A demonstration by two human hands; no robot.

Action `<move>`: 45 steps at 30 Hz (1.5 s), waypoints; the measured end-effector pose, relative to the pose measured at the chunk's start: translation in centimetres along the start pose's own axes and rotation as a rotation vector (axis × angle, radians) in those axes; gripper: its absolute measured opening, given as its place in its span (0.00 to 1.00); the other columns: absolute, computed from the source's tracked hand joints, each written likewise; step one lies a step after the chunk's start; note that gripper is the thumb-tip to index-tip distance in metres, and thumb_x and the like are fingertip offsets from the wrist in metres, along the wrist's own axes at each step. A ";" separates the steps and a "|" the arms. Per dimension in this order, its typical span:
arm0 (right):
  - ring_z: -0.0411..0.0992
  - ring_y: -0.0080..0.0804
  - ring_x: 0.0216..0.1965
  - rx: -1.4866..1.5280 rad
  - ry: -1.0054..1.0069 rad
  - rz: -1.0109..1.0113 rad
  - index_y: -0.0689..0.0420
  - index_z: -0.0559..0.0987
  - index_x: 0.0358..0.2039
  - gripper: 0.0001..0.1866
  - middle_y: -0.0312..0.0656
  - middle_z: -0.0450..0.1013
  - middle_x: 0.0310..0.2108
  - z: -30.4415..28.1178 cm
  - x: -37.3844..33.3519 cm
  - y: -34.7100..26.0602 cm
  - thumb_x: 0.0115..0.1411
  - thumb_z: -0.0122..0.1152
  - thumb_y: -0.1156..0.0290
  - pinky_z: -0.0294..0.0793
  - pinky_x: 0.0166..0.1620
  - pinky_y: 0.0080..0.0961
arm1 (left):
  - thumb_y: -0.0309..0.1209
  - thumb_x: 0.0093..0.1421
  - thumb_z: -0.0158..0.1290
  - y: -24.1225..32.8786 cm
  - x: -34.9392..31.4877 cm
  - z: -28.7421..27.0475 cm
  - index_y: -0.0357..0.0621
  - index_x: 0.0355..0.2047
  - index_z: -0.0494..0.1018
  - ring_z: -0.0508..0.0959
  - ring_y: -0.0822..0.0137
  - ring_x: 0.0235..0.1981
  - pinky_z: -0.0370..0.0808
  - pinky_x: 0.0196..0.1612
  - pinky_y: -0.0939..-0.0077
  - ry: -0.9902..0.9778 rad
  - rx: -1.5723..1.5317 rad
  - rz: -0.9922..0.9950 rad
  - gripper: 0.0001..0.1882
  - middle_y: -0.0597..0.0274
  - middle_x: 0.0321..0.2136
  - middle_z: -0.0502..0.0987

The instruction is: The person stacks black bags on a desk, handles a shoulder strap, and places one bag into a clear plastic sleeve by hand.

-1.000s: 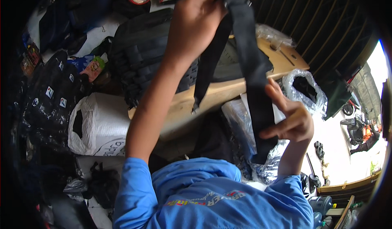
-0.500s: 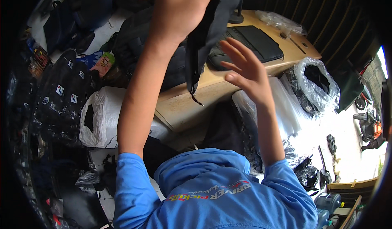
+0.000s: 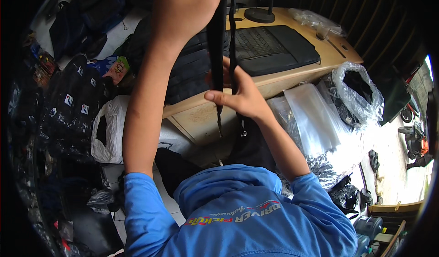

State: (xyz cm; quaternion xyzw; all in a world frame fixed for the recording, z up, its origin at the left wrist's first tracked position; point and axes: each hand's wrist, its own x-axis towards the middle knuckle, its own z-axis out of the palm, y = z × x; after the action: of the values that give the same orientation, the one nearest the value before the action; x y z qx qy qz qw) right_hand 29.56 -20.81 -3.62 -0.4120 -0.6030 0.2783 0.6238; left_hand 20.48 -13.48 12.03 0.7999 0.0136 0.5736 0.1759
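Observation:
My left hand is raised at the top edge, closed on a black fabric strap, with part of the grip cut off by the frame. A small metal fitting shows beside it. The strap hangs down in two narrow lengths seen edge-on, with thin ends dangling. Lower down, my right hand curls loosely round the hanging lengths, its thumb in front and its fingers partly hidden behind. Behind them, a flat black padded case lies on the wooden table, beside a black backpack.
A lamp-like stand, a clear cup and plastic wrap sit on the table. To the right are clear plastic sheets and an open plastic bag. A white sack and wrapped black bags stand left.
My right hand has moved left from beside the strap to curl round it. My left hand has shifted slightly left, and the strap has turned from broad to edge-on.

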 end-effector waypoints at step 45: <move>0.66 0.21 0.31 -0.338 -0.205 0.130 0.68 0.71 0.38 0.22 0.40 0.69 0.29 -12.6 -0.4 -4.7 0.38 0.50 0.74 0.66 0.35 0.19 | 0.28 0.45 0.43 -2.5 -17.6 -16.2 0.34 0.24 0.65 0.68 0.64 0.31 0.67 0.38 0.73 -0.156 -0.243 -0.427 0.08 0.53 0.27 0.67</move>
State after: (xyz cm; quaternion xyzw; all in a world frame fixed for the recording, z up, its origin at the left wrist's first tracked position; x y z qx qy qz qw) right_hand 41.21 -25.73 0.98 -0.5184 -0.6736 0.2530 0.4621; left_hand -0.03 -10.70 -0.21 0.7937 0.0998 0.4575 0.3884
